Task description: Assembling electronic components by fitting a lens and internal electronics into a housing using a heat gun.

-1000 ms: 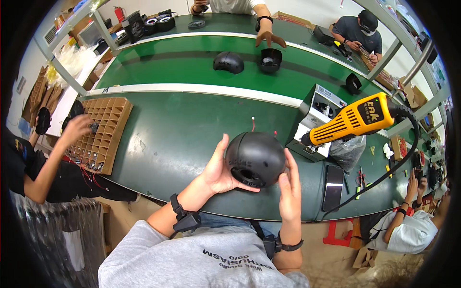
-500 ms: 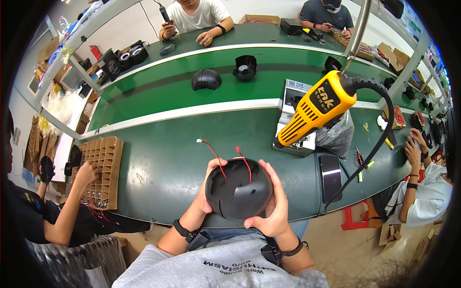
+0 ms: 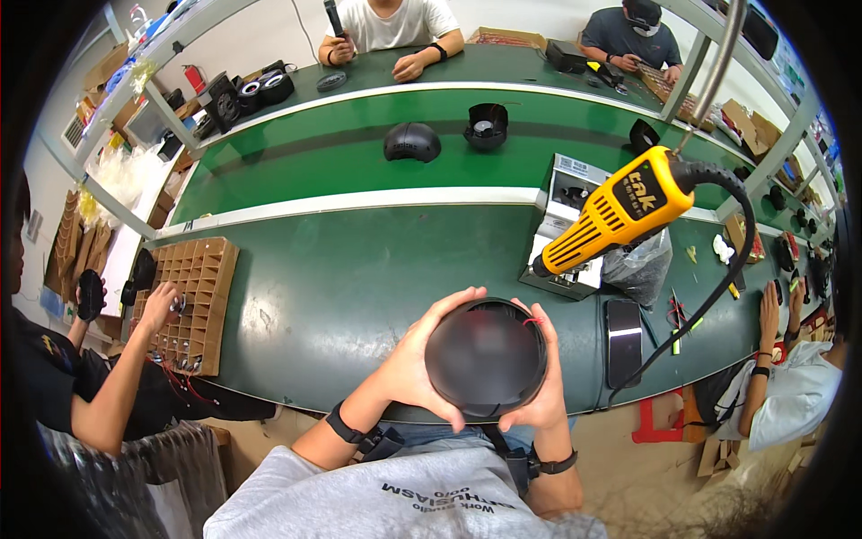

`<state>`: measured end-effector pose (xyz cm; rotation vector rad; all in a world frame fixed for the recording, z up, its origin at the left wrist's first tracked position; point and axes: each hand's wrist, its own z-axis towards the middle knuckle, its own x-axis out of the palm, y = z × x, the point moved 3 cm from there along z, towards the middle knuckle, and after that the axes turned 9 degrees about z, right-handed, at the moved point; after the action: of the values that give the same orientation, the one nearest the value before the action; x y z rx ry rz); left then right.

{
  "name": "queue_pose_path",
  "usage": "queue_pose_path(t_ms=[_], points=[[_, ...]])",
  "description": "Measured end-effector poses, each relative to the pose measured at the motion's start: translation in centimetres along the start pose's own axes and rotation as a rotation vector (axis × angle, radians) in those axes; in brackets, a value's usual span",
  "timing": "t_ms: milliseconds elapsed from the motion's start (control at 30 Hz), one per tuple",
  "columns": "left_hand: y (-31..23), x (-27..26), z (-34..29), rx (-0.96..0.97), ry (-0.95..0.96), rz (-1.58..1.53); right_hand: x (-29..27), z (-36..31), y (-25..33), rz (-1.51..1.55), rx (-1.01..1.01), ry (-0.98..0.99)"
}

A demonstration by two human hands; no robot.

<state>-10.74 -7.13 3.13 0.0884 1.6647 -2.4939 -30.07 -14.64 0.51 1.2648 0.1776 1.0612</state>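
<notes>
Green bench (image 3: pixel 341 296); black round housing (image 3: pixel 485 357) between left hand (image 3: pixel 415 364), right hand (image 3: pixel 539 395).

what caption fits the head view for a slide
Both hands, left hand and right hand, hold a round black housing over a green workbench.

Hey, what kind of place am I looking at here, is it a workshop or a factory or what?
Most likely a factory assembly line. Long green workbenches seat several people, a yellow heat gun hangs over the bench, and the left hand and right hand hold a round black housing like those on the far bench.
</notes>
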Motion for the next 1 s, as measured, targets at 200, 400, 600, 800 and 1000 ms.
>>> queue_pose_path(t_ms=[200, 400, 600, 800, 1000], points=[[-1.0, 0.2, 0.7, 0.175, 0.035, 0.309, -1.4, -0.3, -1.0, -0.004, -0.05, 0.024], [-0.5, -1.0, 0.7, 0.089, 0.071, 0.339, -1.4, -0.2, -2.0, 0.021, 0.069, -0.009], [2.2, -6.8, 0.4, -0.005, -0.325, 0.496, -2.1, -1.3, -5.5, -0.175, 0.232, -0.267], [3.5, -14.0, 3.3, -0.23, -0.679, 0.597, -1.2, -0.7, -5.2, -0.378, 0.181, -0.177], [9.1, -19.5, 9.6, -0.211, -0.939, 0.888, -0.9, -0.8, -5.1, -0.623, 0.122, -0.095]])
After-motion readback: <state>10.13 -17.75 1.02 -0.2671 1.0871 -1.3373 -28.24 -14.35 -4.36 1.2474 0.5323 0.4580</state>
